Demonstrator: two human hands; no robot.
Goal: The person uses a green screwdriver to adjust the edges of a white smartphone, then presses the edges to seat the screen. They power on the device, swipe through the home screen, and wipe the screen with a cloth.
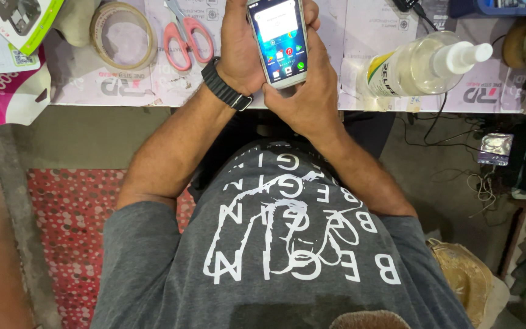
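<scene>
From my head camera, both my hands grip a white phone (280, 39) over the tabletop's (366, 36) near edge. My left hand (241, 52) wraps its side; my right hand (312, 97) cups its bottom. Its long axis runs away from me, lit screen up.

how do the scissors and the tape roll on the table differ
The scissors are pink-handled with metal blades; the tape roll is a beige ring. The scissors lie nearer the left hand holding the phone; the tape roll lies farther left. Both rest flat, untouched, on the table.
</scene>
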